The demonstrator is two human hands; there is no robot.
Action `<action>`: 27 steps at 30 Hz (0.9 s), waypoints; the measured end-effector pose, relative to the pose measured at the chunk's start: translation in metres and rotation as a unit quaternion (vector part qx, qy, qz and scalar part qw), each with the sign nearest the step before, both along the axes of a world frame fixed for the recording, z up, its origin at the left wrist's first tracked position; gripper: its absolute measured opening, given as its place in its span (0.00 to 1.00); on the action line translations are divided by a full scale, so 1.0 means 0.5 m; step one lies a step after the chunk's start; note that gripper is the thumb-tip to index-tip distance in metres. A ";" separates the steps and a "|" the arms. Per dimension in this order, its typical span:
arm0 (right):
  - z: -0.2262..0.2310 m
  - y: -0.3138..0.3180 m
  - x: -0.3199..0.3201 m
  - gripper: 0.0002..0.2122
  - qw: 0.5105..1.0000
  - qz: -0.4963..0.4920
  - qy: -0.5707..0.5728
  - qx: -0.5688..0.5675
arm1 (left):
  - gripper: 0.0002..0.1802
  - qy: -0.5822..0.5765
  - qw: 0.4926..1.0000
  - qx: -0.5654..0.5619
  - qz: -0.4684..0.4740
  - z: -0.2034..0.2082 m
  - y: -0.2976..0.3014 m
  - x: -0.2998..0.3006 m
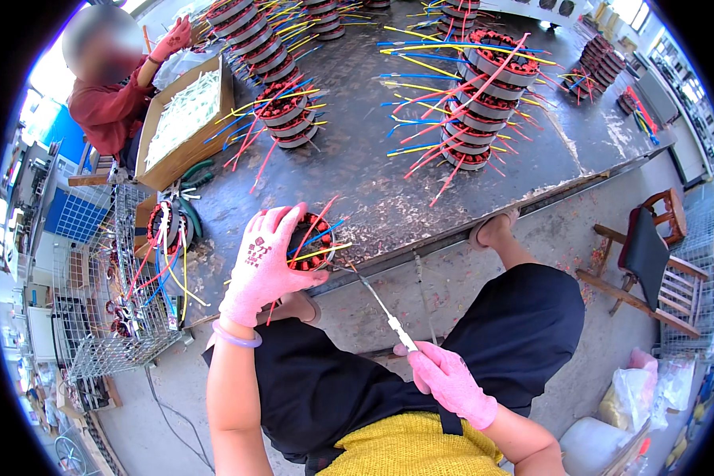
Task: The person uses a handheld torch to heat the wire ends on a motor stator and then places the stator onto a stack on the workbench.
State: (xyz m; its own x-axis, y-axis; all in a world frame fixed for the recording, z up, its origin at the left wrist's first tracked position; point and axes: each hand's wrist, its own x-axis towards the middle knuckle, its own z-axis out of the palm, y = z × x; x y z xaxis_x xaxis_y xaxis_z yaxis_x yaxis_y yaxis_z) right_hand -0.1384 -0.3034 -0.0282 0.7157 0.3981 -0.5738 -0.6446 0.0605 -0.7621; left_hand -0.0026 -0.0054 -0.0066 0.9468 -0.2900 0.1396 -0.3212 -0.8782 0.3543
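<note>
In a pink glove, my left hand (260,258) grips a round motor stator (316,247) with red windings at the table's front edge. Red, blue and yellow lead wires stick out from it. My right hand (454,382), gloved in pink too, is closed round the white handle of a thin, long-shafted hand tool (385,311). Its slim tip points up and left, close to the stator's right side; whether they touch I cannot tell. Left of my left hand, another stator (163,230) has its wires hanging down, beside green-handled pliers (189,213).
Tall stacks of wired stators (484,111) stand across the dark, worn table (357,143). A cardboard box (184,119) of white strips sits at the left, near a co-worker in a red sleeve (107,119). Wire baskets (127,341) flank the left side; a chair (650,254) stands right.
</note>
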 end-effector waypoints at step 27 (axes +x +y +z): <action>0.015 0.003 0.003 0.15 0.999 0.028 -0.016 -0.022 | 0.54 -0.008 1.000 0.014 0.002 0.002 0.000 -0.001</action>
